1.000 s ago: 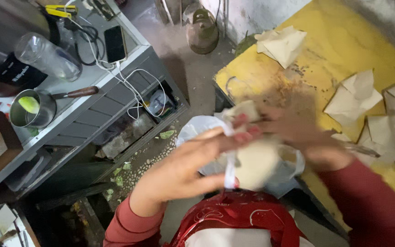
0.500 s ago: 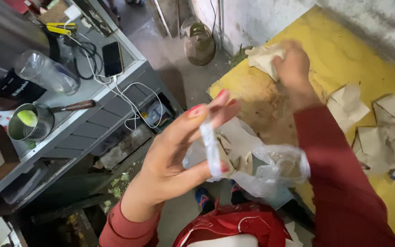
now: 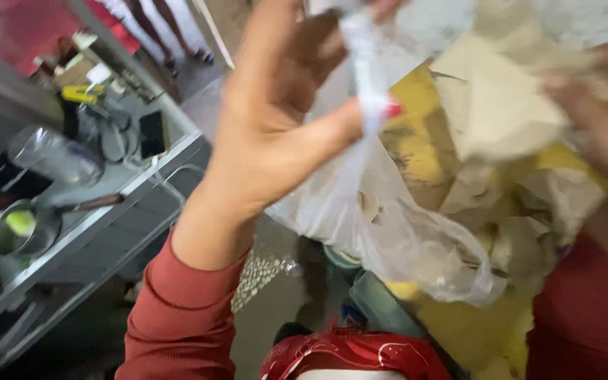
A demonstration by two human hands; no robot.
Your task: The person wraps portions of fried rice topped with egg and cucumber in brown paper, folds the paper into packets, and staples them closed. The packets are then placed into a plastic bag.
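One view, head | your left hand pinches the twisted neck of the clear plastic bag, which hangs straight down below the fingers | right hand blurred beside the beige paper piece, grip cannot be told | left nearer.

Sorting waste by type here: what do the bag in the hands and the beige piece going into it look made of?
The bag looks like thin clear plastic film: translucent, glossy and crumpled, its neck pinched by the left hand. The beige piece at the right hand seems to be matte paper or thin card, with stiff creased folds; motion blur leaves it open.
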